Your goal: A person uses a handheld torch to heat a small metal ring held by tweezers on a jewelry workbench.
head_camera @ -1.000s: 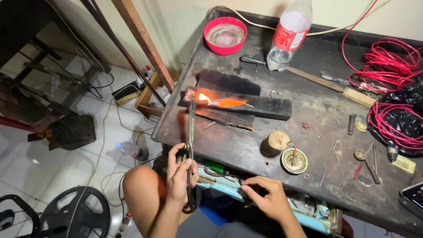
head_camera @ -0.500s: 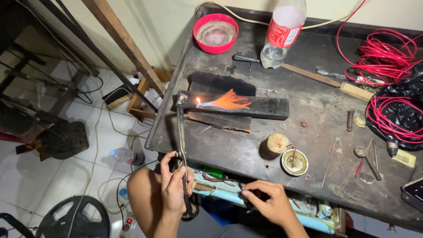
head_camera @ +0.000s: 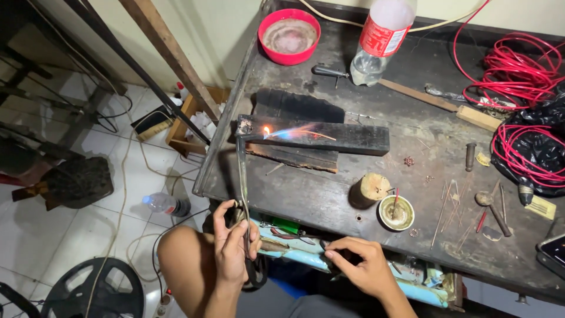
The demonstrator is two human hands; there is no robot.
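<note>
Clenched left hand (head_camera: 234, 247) grasps lit torch (head_camera: 242, 171), flame on charred block (head_camera: 329, 136); right hand (head_camera: 365, 268) pinches a dark tool near the bench (head_camera: 306, 194) edge.

red bowl (head_camera: 291, 35); red wire coils (head_camera: 505, 70); charred black block (head_camera: 329, 135); orange-blue flame (head_camera: 291, 132); dark stained bench (head_camera: 329, 194).

A thin, bent metal blowtorch (head_camera: 242, 176) stands near-upright at the bench's front edge, its lit tip throwing an orange-blue flame (head_camera: 292, 133) along a charred black wooden block (head_camera: 347, 139).
</note>
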